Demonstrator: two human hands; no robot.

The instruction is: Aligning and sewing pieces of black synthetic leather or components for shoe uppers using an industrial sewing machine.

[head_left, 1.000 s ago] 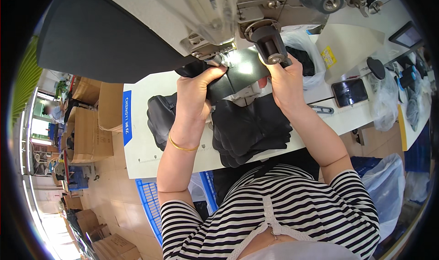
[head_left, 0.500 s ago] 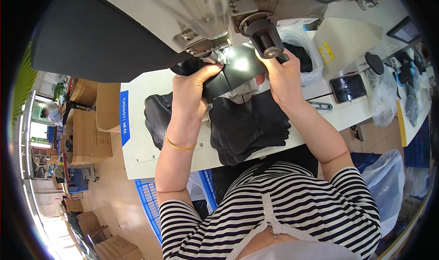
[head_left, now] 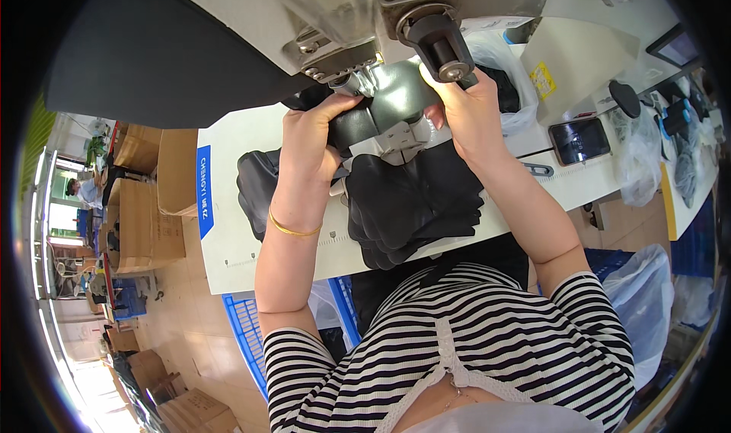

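Observation:
A smooth black leather-like piece with a seam across it lies under the lit needle area of a sewing machine. My left hand grips its left part, thumb on top close to the presser foot. At the piece's right end, my right hand pinches it between thumb and fingers, partly hidden behind the machine's bobbin-like spool. Just below the hands, a stack of similar black pieces rests on the machine table. Beside my left forearm is another black stack.
To the right lie a phone, a grey metal tool and clear plastic bags. Blue baskets stand below the table edge. Cardboard boxes fill the left side, where a person is far off.
The black piece and both hands have shifted slightly up and left, away from my body. More of the metal plate below the piece now shows.

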